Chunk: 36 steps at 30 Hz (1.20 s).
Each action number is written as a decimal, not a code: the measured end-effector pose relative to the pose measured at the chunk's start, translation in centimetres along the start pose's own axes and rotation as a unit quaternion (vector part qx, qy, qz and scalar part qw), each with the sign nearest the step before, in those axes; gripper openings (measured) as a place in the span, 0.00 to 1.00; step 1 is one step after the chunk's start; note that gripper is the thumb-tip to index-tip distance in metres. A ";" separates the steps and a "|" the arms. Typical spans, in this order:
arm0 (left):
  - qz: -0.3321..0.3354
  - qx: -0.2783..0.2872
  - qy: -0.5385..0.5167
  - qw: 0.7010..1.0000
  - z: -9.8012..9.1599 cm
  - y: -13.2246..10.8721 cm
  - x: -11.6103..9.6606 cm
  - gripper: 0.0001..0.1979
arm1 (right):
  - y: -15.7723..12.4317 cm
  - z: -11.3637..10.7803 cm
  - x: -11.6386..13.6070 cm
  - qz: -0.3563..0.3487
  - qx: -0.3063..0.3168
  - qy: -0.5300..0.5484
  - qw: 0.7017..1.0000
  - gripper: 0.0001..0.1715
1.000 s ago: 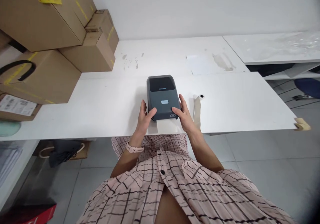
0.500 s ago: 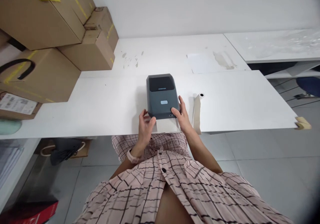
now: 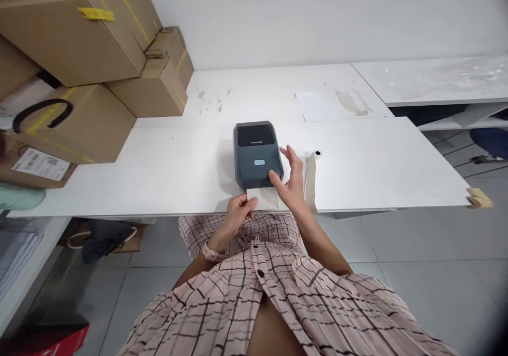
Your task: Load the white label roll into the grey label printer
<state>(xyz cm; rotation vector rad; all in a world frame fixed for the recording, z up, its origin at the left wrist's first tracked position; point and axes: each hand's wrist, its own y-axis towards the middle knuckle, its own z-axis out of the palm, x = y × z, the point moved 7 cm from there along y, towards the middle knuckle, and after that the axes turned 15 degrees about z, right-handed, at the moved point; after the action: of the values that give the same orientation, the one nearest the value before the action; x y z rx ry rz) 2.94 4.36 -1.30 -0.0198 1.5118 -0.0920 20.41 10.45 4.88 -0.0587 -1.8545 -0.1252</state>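
Note:
A dark grey label printer [image 3: 257, 157] with a light button on top stands on the white table. From its front edge a white paper label strip [image 3: 265, 199] sticks out toward me. My left hand [image 3: 237, 214] pinches the strip's left edge between thumb and fingers. At the printer's front right corner, my right hand [image 3: 292, 181] rests its thumb on the top, its other fingers stretched out and spread along the right side. Just right of that hand lies a small paper roll [image 3: 317, 154] with a strip of backing paper [image 3: 310, 184] unrolled toward the table edge.
Cardboard boxes [image 3: 146, 89] are stacked on the left of the white table [image 3: 365, 160]. A white sheet [image 3: 311, 106] lies toward the back. Brown tape [image 3: 480, 198] sticks to the front right corner. A blue stool seat [image 3: 490, 140] stands beyond on the right.
My left hand has left the printer's front left corner and moved down to the paper strip, closing on it. My right hand's thumb has shifted slightly left on the printer.

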 end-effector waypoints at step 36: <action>0.222 -0.149 0.056 0.962 -1.8 3.3 -1.3 0.38 | -2.1 1.2 -4.9 0.132 -0.038 0.183 0.973 0.38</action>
<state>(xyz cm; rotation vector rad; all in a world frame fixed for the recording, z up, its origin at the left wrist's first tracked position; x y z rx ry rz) 1.21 7.83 -0.37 0.0840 1.5985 0.5021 20.42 8.62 -0.31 -0.3152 -1.4570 -0.0192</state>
